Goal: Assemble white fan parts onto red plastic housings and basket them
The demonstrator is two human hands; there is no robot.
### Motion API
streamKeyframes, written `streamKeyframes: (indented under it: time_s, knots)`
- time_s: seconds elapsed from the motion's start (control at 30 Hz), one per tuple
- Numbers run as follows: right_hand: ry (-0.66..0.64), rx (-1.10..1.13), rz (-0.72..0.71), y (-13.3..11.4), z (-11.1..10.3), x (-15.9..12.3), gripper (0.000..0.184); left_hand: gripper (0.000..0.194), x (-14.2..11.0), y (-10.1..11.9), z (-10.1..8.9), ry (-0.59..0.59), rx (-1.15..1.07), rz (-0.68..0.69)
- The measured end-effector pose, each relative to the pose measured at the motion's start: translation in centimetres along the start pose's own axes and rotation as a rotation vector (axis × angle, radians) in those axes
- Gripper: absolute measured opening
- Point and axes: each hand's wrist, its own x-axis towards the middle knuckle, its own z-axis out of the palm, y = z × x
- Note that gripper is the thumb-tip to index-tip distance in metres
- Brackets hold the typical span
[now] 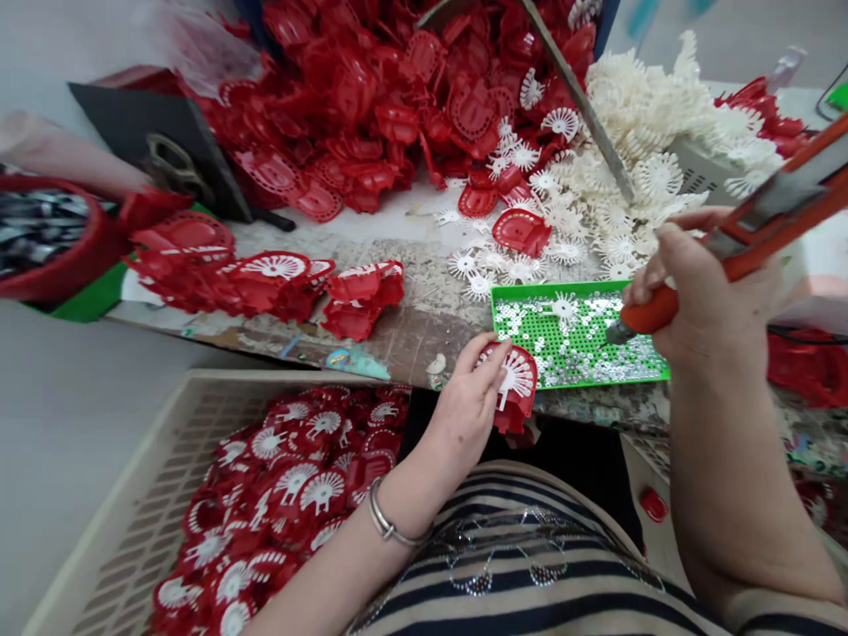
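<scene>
My left hand is closed on a red plastic part with a white fan-shaped piece lying on it, at the bench's front edge. My right hand grips an orange-and-grey hand tool; its exact kind is unclear. The tool's grey tip points down over a green tray, and I cannot tell whether it touches anything there. Small shiny washers are scattered across the tray's perforated floor. One white toothed piece lies among them.
Loose red parts and white toothed pieces are heaped at the back. Red parts line the bench at left, beside a red bucket of metal bits. Below, a cream crate holds red-and-white parts. A metal strip slants over the heap.
</scene>
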Motion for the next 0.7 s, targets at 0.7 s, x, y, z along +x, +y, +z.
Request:
streamKeyframes:
  time_s: [0.7]
  knots:
    - [-0.291, 0.187, 0.147, -1.9, 7.5, -4.4, 0.02, 0.037, 0.4, 0.2, 0.2, 0.02, 0.004, 0.029]
